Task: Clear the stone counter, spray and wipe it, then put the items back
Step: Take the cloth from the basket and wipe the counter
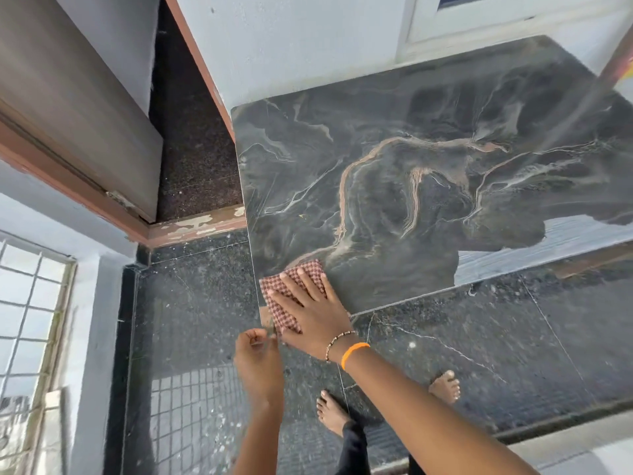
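The stone counter (428, 173) is a dark grey slab with tan veins, bare on top. At its near left corner lies a red-and-white checked cloth (291, 296). My right hand (313, 315) presses flat on the cloth, fingers spread, with an orange band and a bead bracelet on the wrist. My left hand (257, 358) hovers just below that corner, off the slab, fingers loosely curled; I cannot make out anything in it. Part of the cloth hangs over the counter's edge.
A white wall (291, 46) and a window frame (479, 22) border the counter's far side. A brown door (68, 97) stands at the left. Dark speckled floor (479, 337) lies below, with my bare feet (334, 414) on it. A window grille (27, 303) is at far left.
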The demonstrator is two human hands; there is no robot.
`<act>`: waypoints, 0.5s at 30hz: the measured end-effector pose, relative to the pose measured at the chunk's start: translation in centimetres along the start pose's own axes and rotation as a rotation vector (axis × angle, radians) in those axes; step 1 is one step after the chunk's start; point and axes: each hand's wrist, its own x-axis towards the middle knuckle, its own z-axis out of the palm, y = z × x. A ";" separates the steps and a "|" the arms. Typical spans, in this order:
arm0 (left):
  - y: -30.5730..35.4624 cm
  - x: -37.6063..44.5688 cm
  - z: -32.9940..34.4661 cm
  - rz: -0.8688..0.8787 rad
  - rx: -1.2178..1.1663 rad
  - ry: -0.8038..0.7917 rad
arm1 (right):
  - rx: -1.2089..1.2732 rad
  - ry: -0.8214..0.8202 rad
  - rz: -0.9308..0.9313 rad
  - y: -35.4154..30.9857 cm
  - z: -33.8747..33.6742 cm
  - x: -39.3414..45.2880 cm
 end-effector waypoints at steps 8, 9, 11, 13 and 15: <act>3.2 -4.3 7.6 0.602 0.540 -0.250 | -0.147 0.067 0.098 15.2 -3.4 -7.4; 4.0 -4.9 9.0 0.628 0.571 -0.287 | -0.132 0.059 0.165 17.7 -4.2 -8.4; 5.3 -5.7 11.1 0.678 0.622 -0.337 | -0.093 0.046 0.304 22.2 -5.5 -10.0; 6.4 -6.6 13.3 0.740 0.655 -0.382 | -0.079 0.061 0.440 26.5 -6.7 -11.5; 7.1 -7.5 15.2 0.774 0.679 -0.415 | -0.072 0.070 0.541 30.3 -7.7 -12.8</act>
